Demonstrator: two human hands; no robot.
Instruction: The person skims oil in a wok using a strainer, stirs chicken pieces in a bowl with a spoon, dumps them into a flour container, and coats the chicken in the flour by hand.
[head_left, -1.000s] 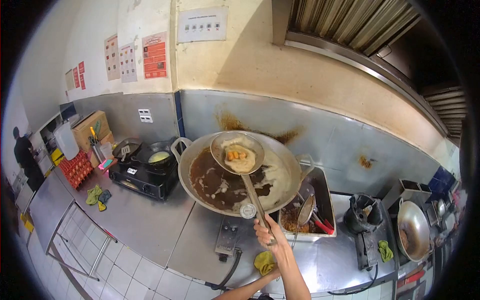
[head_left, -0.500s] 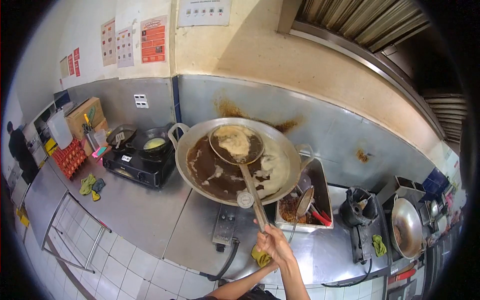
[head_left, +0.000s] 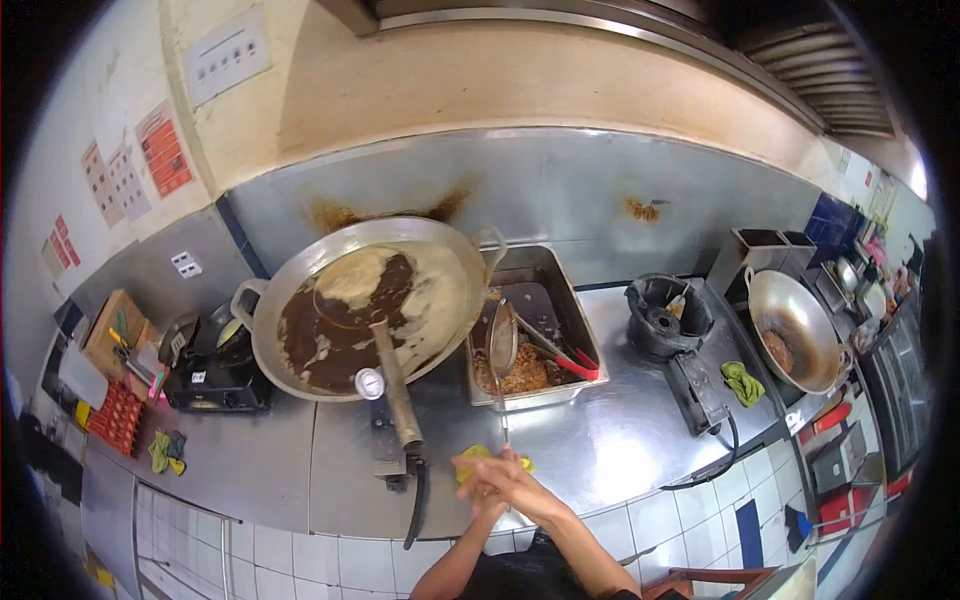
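My right hand [head_left: 522, 488] lies across my left hand [head_left: 484, 500] in front of the counter, its fingers stretched out to the left. Most of the left hand's fingers are covered by the right. Behind them is a yellow-green cloth [head_left: 470, 460], partly hidden. A long-handled skimmer [head_left: 392, 380] leans unheld on the rim of a large wok [head_left: 270, 335], its bowl in dark, foamy oil. A dial thermometer [head_left: 369, 383] sits at the wok's front edge. The handle of a fine strainer [head_left: 503, 340] points down toward my hands; I cannot tell if they touch it.
Right of the wok, a metal tray [head_left: 540, 400] holds brown crumbs and red-handled tongs [head_left: 575, 365]. Further right are a burner [head_left: 665, 320], a green cloth [head_left: 742, 384] and another wok [head_left: 795, 310]. To the left stand a black stove [head_left: 215, 385] and red egg trays [head_left: 118, 418].
My right hand has let go of the skimmer handle and come down onto my left hand. The skimmer stays in the wok. The view has turned to the right.
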